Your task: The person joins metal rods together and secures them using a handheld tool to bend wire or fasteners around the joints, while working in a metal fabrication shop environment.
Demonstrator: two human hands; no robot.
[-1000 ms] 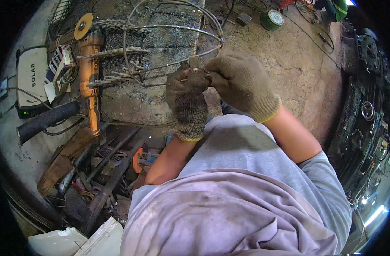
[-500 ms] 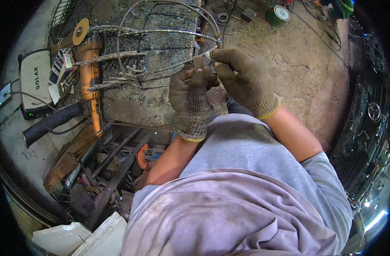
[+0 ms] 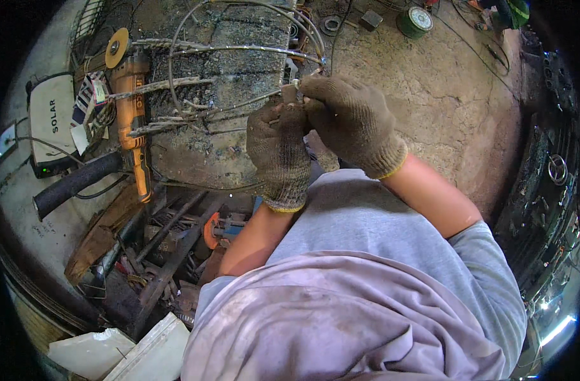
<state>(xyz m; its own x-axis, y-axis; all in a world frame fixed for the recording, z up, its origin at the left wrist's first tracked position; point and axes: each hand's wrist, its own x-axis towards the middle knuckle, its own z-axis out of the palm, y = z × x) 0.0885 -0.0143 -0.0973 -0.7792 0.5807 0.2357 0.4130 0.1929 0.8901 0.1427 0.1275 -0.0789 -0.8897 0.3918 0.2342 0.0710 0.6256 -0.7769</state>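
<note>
We find a bare, stained brown concrete floor (image 3: 436, 120) stretching to the right of the work area. Left of it stands a broad worktop with a dark, gritty surface (image 3: 188, 159), strewn with loose debris. Over its upper part we record a rounded frame of thin, bent grey metal rods (image 3: 258, 47), its right end near the hands. An orange-and-black angle grinder (image 3: 132, 108) lies lengthwise along the worktop's left side, its yellow disc (image 3: 116, 47) uppermost; left of it we note a pale rectangular box with a dark edge (image 3: 53, 120), a green light showing at its lower corner.

Both hands wear brown knitted gloves with yellow-edged cuffs and meet just past the worktop's right edge. We observe the right hand (image 3: 353, 120) angled inward, fingers bent and tips drawn close to the left; we cannot tell whether anything is pinched there. The left hand (image 3: 279, 143) is closed, thumb side up, around a small, flat, grey-brown piece (image 3: 290, 94), which projects upward from the fist between the frame and the right fingertips. Its material we cannot confirm, and its lower part is hidden by the glove.
</note>
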